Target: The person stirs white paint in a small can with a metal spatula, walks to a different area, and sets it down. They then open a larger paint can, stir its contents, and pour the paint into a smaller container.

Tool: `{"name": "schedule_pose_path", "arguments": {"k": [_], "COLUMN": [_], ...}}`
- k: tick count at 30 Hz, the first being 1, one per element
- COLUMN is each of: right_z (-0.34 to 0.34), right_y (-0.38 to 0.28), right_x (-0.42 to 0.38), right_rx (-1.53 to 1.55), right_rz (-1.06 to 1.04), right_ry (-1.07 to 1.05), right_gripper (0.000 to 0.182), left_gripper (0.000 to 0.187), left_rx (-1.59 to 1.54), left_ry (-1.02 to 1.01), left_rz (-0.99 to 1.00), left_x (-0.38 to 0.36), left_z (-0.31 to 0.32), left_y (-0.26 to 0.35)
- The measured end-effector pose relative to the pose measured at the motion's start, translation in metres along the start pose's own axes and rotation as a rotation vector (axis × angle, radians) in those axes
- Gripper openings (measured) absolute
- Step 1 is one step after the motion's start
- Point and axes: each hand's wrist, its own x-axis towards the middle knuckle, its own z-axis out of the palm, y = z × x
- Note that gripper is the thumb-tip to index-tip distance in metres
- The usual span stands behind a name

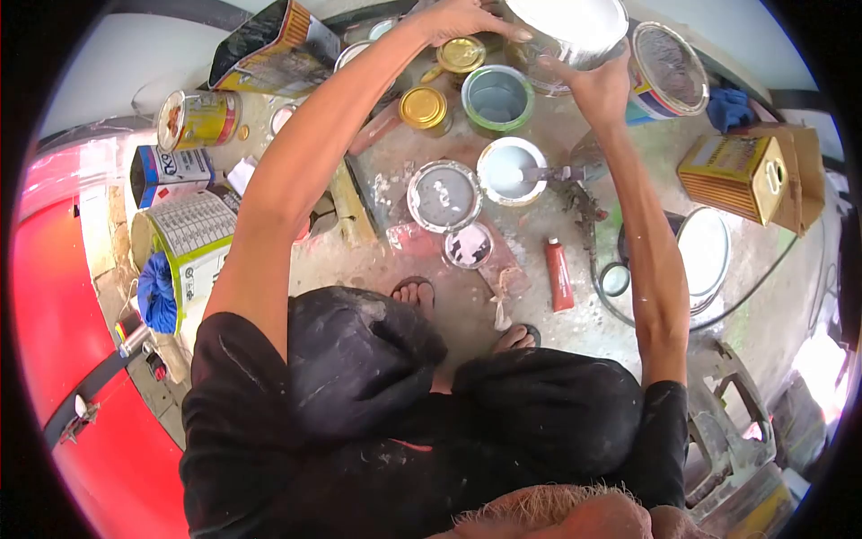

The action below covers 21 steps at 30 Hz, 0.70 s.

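Note:
At the top of the view, a paint can [537,56] with a bright white top is held between my two hands. My left hand [462,22] is at its left side with the thumb against it; the other fingers are partly cut off by the frame edge. My right hand [594,83] grips the near right side, thumb pointing left. Just below stands an open can of grey-blue paint [499,97] with a green rim. Nearer me is an open can of pale paint [507,171] with a brush [555,173] across its rim.
Gold-lidded cans [424,107] stand left of centre. A round lid [445,196] and a red tube [559,275] lie on the floor. A big crusted can [669,70] and a rectangular tin [732,177] stand right. A hose [752,289] curves near a chair [732,404].

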Motion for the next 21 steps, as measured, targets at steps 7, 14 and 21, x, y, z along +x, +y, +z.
{"name": "schedule_pose_path", "arguments": {"k": [7, 14, 21], "right_z": [-0.003, -0.075, -0.037], "right_y": [0.024, -0.020, -0.048], "right_x": [-0.018, -0.083, -0.156], "right_rx": [0.054, 0.379, -0.062], "right_rz": [0.116, 0.574, 0.436], "right_ry": [-0.201, -0.215, -0.456], "right_gripper": [0.096, 0.064, 0.038], "left_gripper": [0.092, 0.096, 0.092], "left_rx": [0.080, 0.668, 0.174], "left_ry": [0.018, 0.170, 0.259], "left_rz": [0.134, -0.124, -0.183], "left_x": [0.001, -0.031, -0.167], "left_z": [0.011, 0.009, 0.054], "left_y": [-0.039, 0.023, 0.126]}}
